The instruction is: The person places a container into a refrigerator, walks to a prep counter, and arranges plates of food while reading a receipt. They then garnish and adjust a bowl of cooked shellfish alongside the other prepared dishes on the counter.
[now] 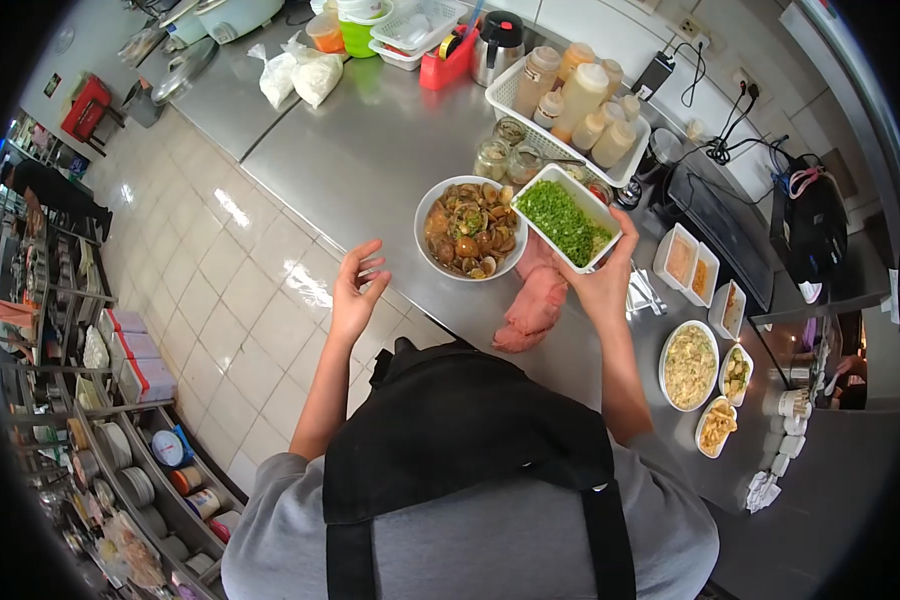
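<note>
My right hand (605, 283) grips a white rectangular container (592, 262) by its near right side. Chopped green onions (567, 220) fill it. Just left of the container, a white bowl (422, 240) of cooked clams (467, 228) stands on the steel counter, with some green bits on top. My left hand (357, 290) hovers left of the bowl, holding nothing, its fingers apart. A pink cloth (533, 306) lies crumpled on the counter below the container, partly hidden by it.
Behind the bowl are glass jars (491, 158) and a white basket (625, 165) of squeeze bottles (582, 92). To the right stand small containers (678, 257), an oval dish (689, 366) of food and a dark flat appliance (720, 235). Plastic bags (315, 75) sit at the back left.
</note>
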